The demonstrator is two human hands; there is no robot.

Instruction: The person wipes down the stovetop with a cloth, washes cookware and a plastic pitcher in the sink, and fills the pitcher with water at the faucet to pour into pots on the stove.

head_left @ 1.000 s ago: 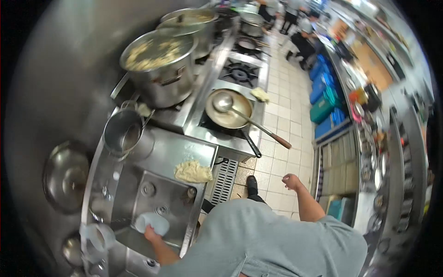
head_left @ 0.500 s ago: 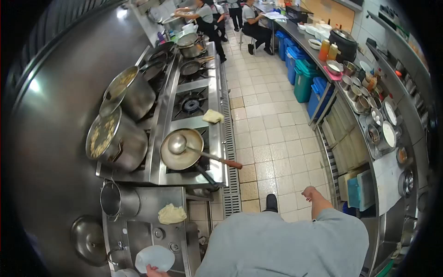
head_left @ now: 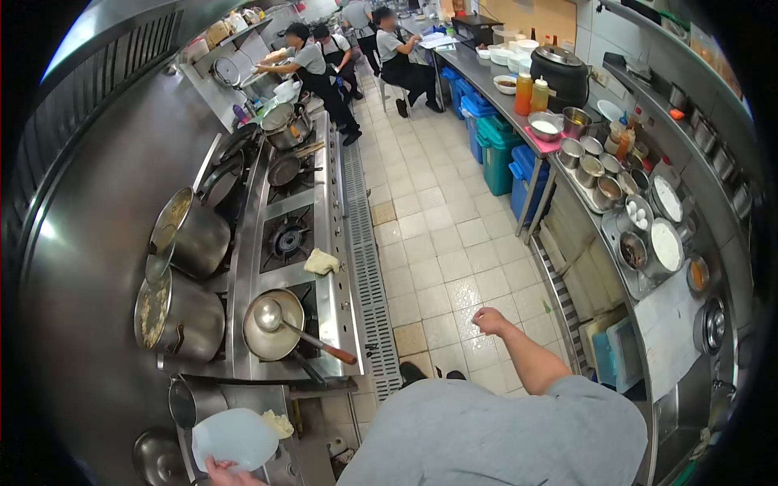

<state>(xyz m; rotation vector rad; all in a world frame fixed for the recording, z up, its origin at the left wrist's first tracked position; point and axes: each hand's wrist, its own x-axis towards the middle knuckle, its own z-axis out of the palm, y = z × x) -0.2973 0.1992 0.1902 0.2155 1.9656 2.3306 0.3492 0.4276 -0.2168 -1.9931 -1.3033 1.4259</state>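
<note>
At the lower left, my left hand (head_left: 223, 471) grips the near edge of a translucent white plastic bowl (head_left: 235, 437), held above the steel sink counter. Behind the bowl shows part of a crumpled cream cloth (head_left: 279, 424). My right hand (head_left: 489, 321) hangs over the tiled floor, fingers loosely curled with nothing visible in them. On the stove beyond the bowl sits a wok (head_left: 274, 340). A ladle (head_left: 268, 313) lies across it, its wooden handle reaching past the stove's front edge.
Two large stockpots (head_left: 180, 317) stand left of the burners. A folded cloth (head_left: 322, 262) lies on the stove edge. Steel prep pots (head_left: 590, 170) line the right counter, above blue and green bins (head_left: 496, 154). Several people (head_left: 320, 73) are at the far end.
My left hand has moved forward and left with the bowl, which now covers part of the cream cloth. My right hand has swung forward and left. The whole view has shifted as I move.
</note>
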